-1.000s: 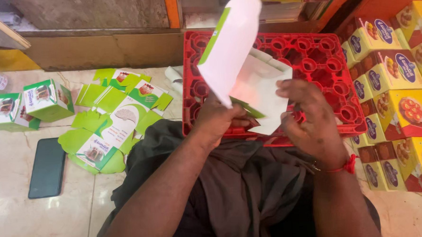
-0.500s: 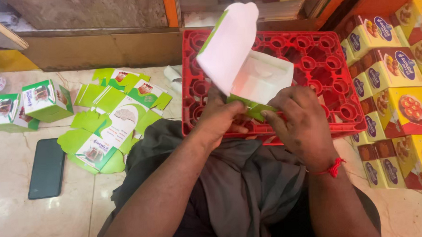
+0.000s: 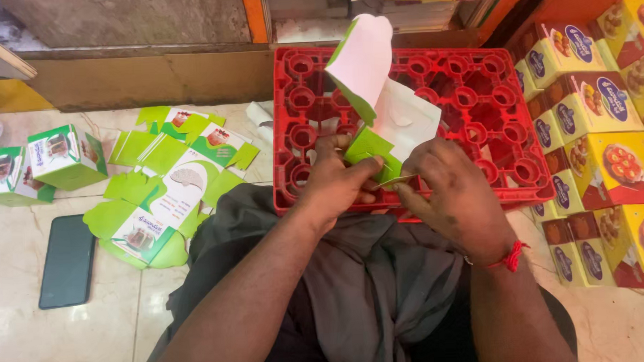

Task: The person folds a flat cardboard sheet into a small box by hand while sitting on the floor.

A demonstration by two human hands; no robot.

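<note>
While the person's dark grey garment (image 3: 370, 287) fills the near foreground at 6 o'clock, both forearms reach up from it toward the middle of the view. A red thread band (image 3: 511, 255) circles the right wrist. The left hand (image 3: 334, 184) and the right hand (image 3: 453, 190) meet just above the lap, and the fingers of both are clenched on the lower green edge of a flat carton blank (image 3: 380, 99); its white inner face rises toward 12 o'clock, with one curved flap bent over at the top. The blank is held in the air, over the near rim of a red plastic crate (image 3: 478, 109) with round cells, which sits on the floor just beyond the knees.

At 9 o'clock a dark phone (image 3: 67, 261) lies flat on the pale marble floor (image 3: 25, 346). Just beyond it, toward 10 o'clock, a loose pile of green and white flat blanks (image 3: 170, 187) is spread out, and further left stand two folded green boxes (image 3: 39, 164). At 3 o'clock, well apart from the pile, yellow and red printed boxes (image 3: 610, 154) are stacked in rows beside the crate. Farthest, at 12 o'clock, a brown cardboard sheet (image 3: 151, 76) leans along the wall
</note>
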